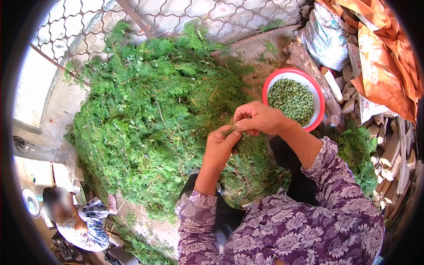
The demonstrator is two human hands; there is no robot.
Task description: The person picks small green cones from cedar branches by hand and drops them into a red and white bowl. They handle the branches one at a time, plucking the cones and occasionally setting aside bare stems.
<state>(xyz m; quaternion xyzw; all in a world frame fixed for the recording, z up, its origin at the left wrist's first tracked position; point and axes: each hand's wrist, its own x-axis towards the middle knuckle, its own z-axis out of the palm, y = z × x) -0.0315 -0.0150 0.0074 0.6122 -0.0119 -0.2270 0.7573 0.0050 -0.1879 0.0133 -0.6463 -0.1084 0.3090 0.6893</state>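
Observation:
Both my hands meet above the right part of a big heap of green conifer branches (145, 106). Thumb and fingers of my left hand (219, 145) are pinched together at a small sprig whose details are too small to tell. My right hand (258, 118) pinches at the same spot, its fingertips touching those of the left. Just beyond my right hand stands a red-rimmed white basin (321, 99) holding many small green cones or berries (290, 98). My right forearm passes close to the basin's near edge.
Another person (84, 225) sits at the lower left, near a round pale basin (31, 202). A wire lattice (176, 17) runs along the top. Stacked firewood (393, 154), an orange sheet (384, 66) and a white sack (324, 39) lie at the right.

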